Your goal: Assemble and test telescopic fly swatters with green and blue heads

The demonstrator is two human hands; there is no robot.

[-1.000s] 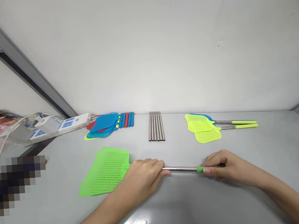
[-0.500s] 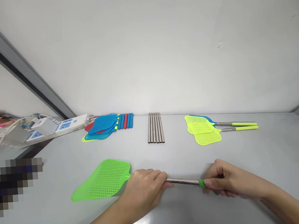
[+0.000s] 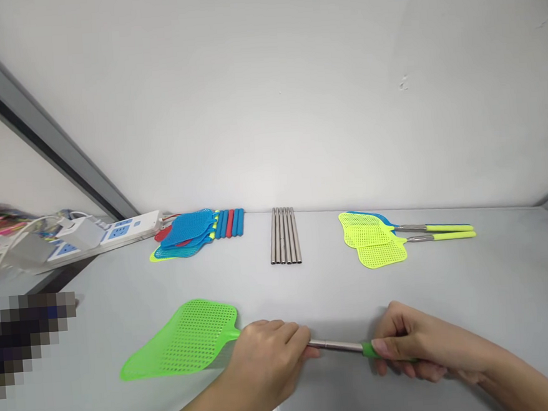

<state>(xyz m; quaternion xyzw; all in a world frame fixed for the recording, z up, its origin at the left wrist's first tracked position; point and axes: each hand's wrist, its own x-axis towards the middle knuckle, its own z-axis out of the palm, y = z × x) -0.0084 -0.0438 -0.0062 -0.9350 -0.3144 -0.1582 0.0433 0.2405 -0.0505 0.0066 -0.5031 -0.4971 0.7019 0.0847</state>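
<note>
A green fly swatter lies low across the front of the table with its perforated head to the left. My left hand is closed around the shaft just right of the head and hides that stretch. Between my hands a short length of the metal rod shows, running into a green handle sleeve. My right hand grips this sleeve between thumb and bent fingers. Most of the sleeve is hidden in the palm.
Several metal rods lie side by side at the back. Left of them are blue, red and yellow swatter heads and coloured handle sleeves. Yellow and blue fly swatters lie at back right. A power strip borders the left.
Both hands and the green swatter have come slightly nearer to me. Slightly less bare rod shows between the hands, and more of the green sleeve is visible at my right hand.
</note>
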